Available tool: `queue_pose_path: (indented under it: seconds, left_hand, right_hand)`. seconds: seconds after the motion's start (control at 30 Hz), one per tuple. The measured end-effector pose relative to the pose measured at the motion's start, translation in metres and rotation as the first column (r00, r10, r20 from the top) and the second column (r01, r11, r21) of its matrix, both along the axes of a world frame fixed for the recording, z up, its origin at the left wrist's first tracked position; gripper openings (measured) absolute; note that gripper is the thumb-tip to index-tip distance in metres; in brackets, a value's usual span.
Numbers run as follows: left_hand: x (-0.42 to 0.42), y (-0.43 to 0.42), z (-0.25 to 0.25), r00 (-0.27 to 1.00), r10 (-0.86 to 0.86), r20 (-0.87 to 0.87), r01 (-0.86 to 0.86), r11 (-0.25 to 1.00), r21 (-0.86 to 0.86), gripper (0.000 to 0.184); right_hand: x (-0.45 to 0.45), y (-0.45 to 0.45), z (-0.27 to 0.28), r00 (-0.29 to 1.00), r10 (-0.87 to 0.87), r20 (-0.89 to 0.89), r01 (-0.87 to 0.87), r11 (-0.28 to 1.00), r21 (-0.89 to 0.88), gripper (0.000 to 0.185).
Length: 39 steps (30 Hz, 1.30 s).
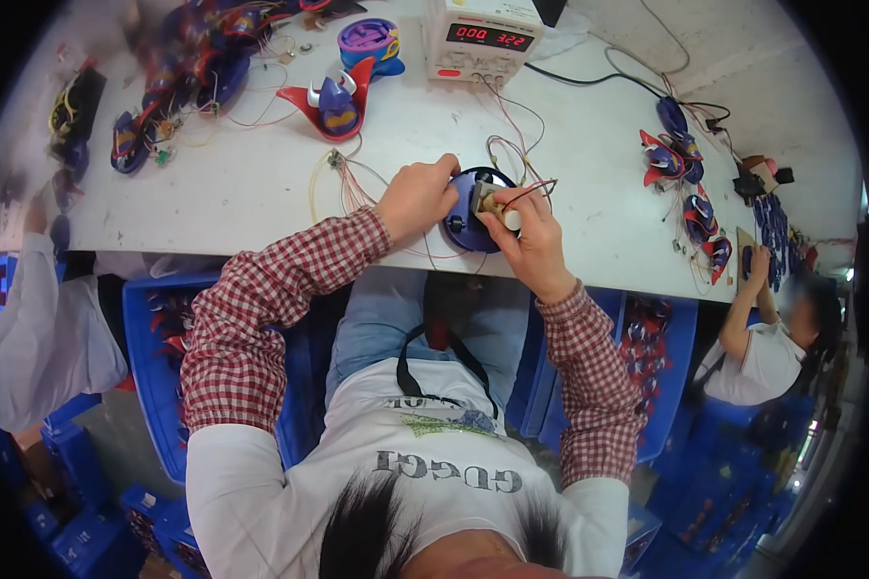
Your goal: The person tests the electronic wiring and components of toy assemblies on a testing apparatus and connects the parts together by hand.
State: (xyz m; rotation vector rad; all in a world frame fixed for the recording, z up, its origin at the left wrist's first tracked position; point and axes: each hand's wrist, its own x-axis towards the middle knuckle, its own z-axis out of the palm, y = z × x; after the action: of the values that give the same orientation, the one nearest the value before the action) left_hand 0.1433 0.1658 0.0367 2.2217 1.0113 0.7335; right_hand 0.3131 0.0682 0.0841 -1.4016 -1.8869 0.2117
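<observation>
A round dark-blue plastic housing [463, 230] lies near the front edge of the table, with its hollow side up. My left hand [420, 201] grips its left rim, fingers bent around the edge. Between the thumb and fingers of my right hand [531, 241] is a small motor-like part [493, 203] with a metal plate, a yellowish body and a white round end. It sits at the right side of the housing, over or partly in it; how deep I cannot tell. Thin red and dark wires run up from it.
A power supply [483, 48] with red digits stands at the back. Nearby are a red-and-purple horned toy piece [338, 104] and a purple-and-blue round container [369, 46]. More toy pieces [690, 154] lie at right. Blue bins [145, 386] flank my legs. Co-workers sit at both sides.
</observation>
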Motion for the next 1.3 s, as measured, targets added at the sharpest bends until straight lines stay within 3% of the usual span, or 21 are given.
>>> queue_pose_path:
  seconds: [0.2,0.33,0.53,0.6,0.73,0.77,0.83,0.9,0.93,1.0,1.17,1.3]
  left_hand:
    - [0.000,-0.001,-0.004,0.999,0.018,0.051,-0.017,1.000,-0.019,0.020]
    - [0.000,-0.004,0.004,1.000,-0.021,-0.015,0.019,0.995,-0.099,0.020]
    - [-0.008,0.000,0.013,0.999,-0.039,0.005,0.040,0.996,-0.076,0.021]
    - [-0.032,0.001,0.033,0.999,-0.043,0.033,0.045,0.997,-0.067,0.020]
    - [-0.104,-0.051,0.063,0.940,0.220,0.261,-0.195,0.974,-0.116,0.014]
    - [-0.117,-0.071,0.051,0.937,0.270,0.222,-0.236,0.957,-0.170,0.012]
    - [-0.129,-0.107,0.035,0.961,0.252,0.118,-0.215,0.942,-0.256,0.010]
    - [-0.125,-0.137,0.021,0.944,0.282,0.174,-0.201,0.905,-0.374,0.009]
    - [-0.123,-0.149,0.013,0.943,0.283,0.172,-0.204,0.905,-0.373,0.009]
    - [-0.121,-0.168,-0.003,0.870,0.422,0.253,-0.180,0.751,-0.635,0.008]
    - [-0.120,-0.176,-0.029,0.713,0.640,0.286,-0.200,0.576,-0.793,0.008]
    - [-0.116,-0.171,-0.032,0.726,0.617,0.303,-0.149,0.572,-0.807,0.010]
  right_hand:
    - [-0.006,-0.002,-0.008,0.993,0.055,0.106,-0.060,0.997,0.040,0.024]
    - [-0.004,0.002,0.001,0.996,0.055,0.067,-0.045,0.988,-0.149,0.025]
    - [-0.002,0.010,-0.003,0.997,0.078,-0.006,-0.077,0.967,-0.243,0.025]
    - [-0.004,0.006,-0.002,0.998,-0.003,-0.065,-0.007,0.987,-0.160,0.025]
    - [-0.011,-0.021,0.011,0.937,-0.242,-0.251,0.254,0.967,0.018,0.027]
    - [-0.015,-0.030,0.011,0.940,-0.224,-0.257,0.237,0.971,0.021,0.027]
    - [-0.033,-0.049,0.007,0.984,-0.012,-0.180,0.018,0.999,0.032,0.028]
    - [-0.064,-0.046,0.007,0.966,0.228,-0.126,-0.244,0.961,-0.128,0.024]
    - [-0.076,-0.041,0.001,0.965,0.230,-0.128,-0.246,0.961,-0.128,0.024]
    - [-0.094,-0.026,-0.017,0.974,0.210,-0.081,-0.221,0.961,-0.164,0.019]
    - [-0.109,-0.003,-0.030,0.977,0.197,0.079,-0.174,0.956,-0.238,0.013]
    - [-0.110,0.005,-0.037,0.961,0.233,0.147,-0.200,0.957,-0.210,0.010]
